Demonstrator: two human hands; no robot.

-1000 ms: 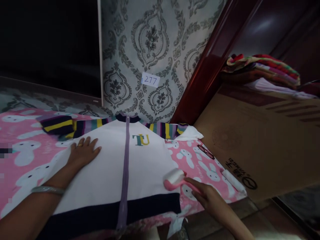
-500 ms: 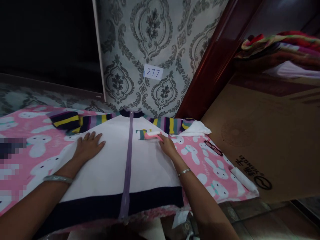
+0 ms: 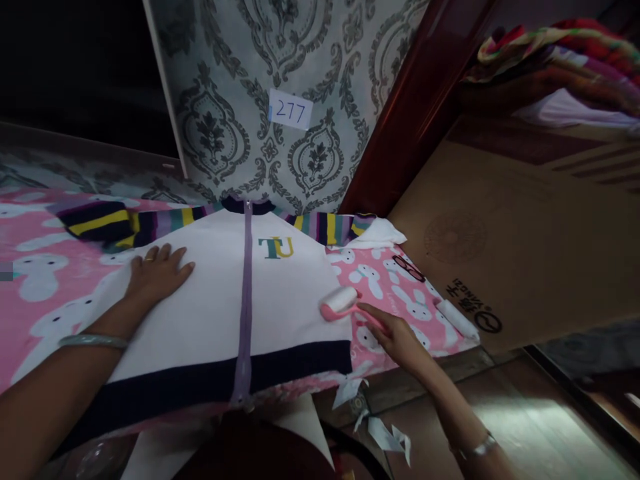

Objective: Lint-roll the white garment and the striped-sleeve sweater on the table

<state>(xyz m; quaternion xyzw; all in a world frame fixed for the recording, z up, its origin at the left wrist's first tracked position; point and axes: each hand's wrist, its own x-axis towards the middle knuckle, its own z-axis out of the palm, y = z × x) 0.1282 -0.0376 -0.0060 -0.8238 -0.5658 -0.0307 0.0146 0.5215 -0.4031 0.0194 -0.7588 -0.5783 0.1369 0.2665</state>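
Lint roller at the jacket's right-hand edge, right hand on its handle; zip lies between the two hands.
Lint roller (image 3: 341, 299): roll sits over the side edge of the white jacket (image 3: 210, 300), just above the navy hem band (image 3: 300, 361), beyond and to the left of the right hand (image 3: 397, 339), whose fingers close round the pink handle. Roll's long axis slants up to the right, crosswise to the zip (image 3: 246, 280), which runs from hem to collar. Right hand is far the nearer; left hand (image 3: 157, 277) lies flat, fingers partly spread, on the panel left of the zip. TU lettering (image 3: 276, 247) is up and left of the roll. Firmness of roll contact: cannot tell.
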